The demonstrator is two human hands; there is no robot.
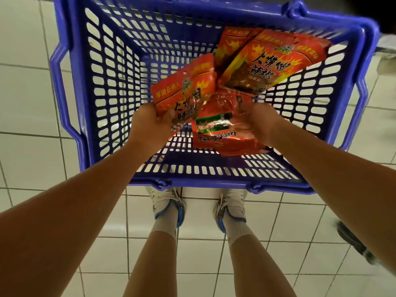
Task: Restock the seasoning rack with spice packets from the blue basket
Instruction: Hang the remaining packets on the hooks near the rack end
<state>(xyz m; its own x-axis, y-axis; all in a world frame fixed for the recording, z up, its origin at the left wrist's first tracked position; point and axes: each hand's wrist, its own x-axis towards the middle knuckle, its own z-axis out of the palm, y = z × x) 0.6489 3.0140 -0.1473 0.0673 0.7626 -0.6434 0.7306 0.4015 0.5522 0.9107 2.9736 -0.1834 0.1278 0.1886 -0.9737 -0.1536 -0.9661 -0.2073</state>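
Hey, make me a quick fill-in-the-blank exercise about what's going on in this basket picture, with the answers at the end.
1. The spice packets lie in a basket coloured ____.
2. The left hand grips a packet that is mostly ____.
3. The basket stands on a floor of white ____.

Missing words: blue; red; tiles.

blue slotted basket (pixel 102 86), red-orange flame-printed packets (pixel 257 67), white tiled floor (pixel 25 159).
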